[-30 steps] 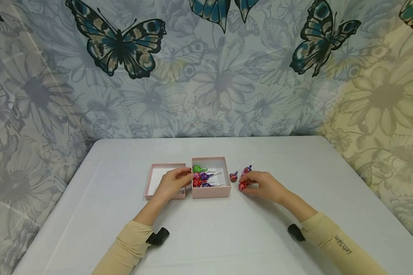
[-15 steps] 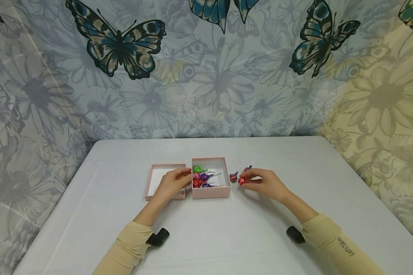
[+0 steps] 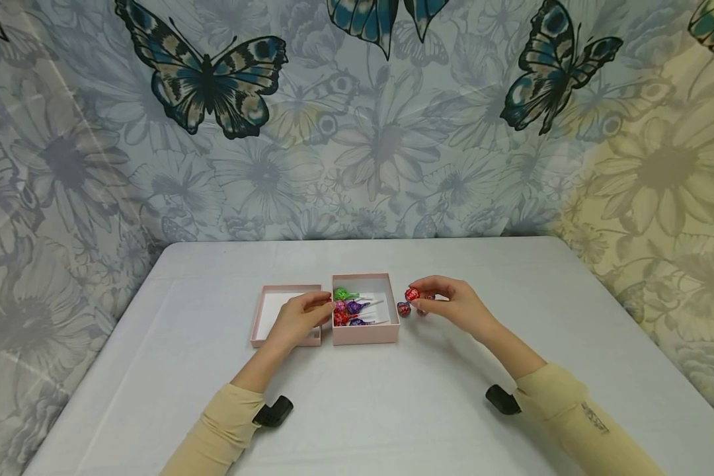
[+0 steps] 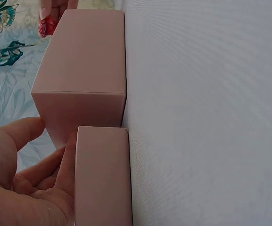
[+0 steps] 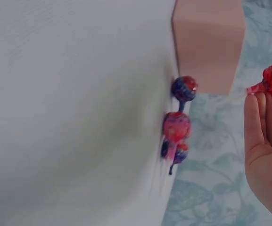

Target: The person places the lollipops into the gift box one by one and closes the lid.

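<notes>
In the head view a pink box (image 3: 365, 334) stands at the table's middle, with several wrapped lollipops in it, among them a green lollipop (image 3: 342, 293) and a purple lollipop (image 3: 354, 307). My left hand (image 3: 298, 317) holds the box at its left wall, thumb at the rim. To the right of the box my right hand (image 3: 452, 303) pinches a red lollipop (image 3: 412, 294) above the table; its stick points toward the box in the right wrist view. Below it lie a red-and-blue lollipop (image 5: 184, 88), a pink-and-red lollipop (image 5: 177, 125) and another red-and-blue lollipop (image 5: 179, 153).
The pink box lid (image 3: 268, 312) lies just left of the box, partly under my left hand. White cloth covers the table (image 3: 357, 410). Behind it hangs a butterfly-and-flower backdrop (image 3: 387, 152).
My right hand has lifted the red lollipop off the table and moved it up and slightly left toward the box. My left hand has stayed at the box.
</notes>
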`<state>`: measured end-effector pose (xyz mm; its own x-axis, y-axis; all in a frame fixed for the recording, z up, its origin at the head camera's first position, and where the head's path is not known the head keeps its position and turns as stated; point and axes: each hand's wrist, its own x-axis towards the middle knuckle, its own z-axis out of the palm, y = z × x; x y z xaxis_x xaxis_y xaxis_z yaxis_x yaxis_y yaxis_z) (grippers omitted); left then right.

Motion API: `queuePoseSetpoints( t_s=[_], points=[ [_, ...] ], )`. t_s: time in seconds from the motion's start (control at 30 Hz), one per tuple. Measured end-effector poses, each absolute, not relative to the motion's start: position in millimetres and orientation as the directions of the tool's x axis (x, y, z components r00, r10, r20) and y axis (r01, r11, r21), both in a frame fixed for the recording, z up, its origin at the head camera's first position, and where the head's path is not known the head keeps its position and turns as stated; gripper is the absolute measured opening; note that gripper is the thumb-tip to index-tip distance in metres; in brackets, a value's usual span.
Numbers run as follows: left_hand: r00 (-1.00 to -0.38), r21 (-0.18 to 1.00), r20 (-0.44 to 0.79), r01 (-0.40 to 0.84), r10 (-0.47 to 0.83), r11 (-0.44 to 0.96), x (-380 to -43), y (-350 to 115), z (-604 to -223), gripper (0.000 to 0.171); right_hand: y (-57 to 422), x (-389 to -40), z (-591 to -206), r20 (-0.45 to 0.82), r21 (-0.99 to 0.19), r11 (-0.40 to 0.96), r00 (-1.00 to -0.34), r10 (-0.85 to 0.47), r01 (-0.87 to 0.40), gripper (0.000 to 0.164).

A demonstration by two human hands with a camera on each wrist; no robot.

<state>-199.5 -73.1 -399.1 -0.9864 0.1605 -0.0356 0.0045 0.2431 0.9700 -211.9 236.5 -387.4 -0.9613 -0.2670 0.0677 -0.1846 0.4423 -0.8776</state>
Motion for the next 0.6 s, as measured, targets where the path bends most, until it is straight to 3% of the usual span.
queuePoseSetpoints(
  t_s=[0.2,0.6],
  points=[
    [-0.985,0.966,-0.010,0.036,0.175,0.255,-189,-72,-384,0.037,220,-215,-376,0.026,-0.907,0.397,-0.961,-0.274,-0.138,0.039],
    [-0.985,0.974,-0.027,0.012,0.170,0.226,-212,-76,-421,0.042,186,-228,-365,0.073,-0.896,0.398,-0.951,-0.301,-0.195,0.034]
  ],
)
